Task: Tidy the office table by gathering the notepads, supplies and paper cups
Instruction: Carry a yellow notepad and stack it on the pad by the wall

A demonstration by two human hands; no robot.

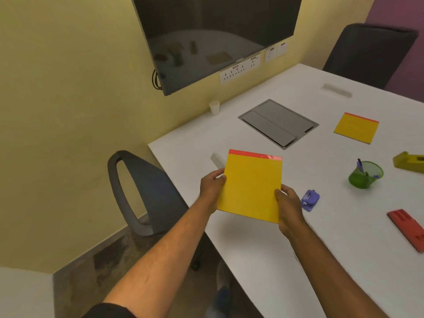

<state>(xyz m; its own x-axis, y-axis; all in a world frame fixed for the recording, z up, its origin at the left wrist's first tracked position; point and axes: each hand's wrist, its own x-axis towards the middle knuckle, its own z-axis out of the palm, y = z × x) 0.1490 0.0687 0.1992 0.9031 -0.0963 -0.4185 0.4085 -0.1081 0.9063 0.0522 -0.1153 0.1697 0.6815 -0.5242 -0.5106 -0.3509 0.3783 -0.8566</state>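
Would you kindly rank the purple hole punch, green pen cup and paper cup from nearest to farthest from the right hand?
From the right hand:
1. Purple hole punch, just beside it on the right.
2. Green pen cup, farther right.
3. Paper cup, at the table's far edge by the wall.

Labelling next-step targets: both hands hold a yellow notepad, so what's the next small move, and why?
Probably carry the held yellow red-edged notepad, gripped by left hand and right hand, rightward onto the matching yellow notepad lying on the white table; stacking them begins the gathering.
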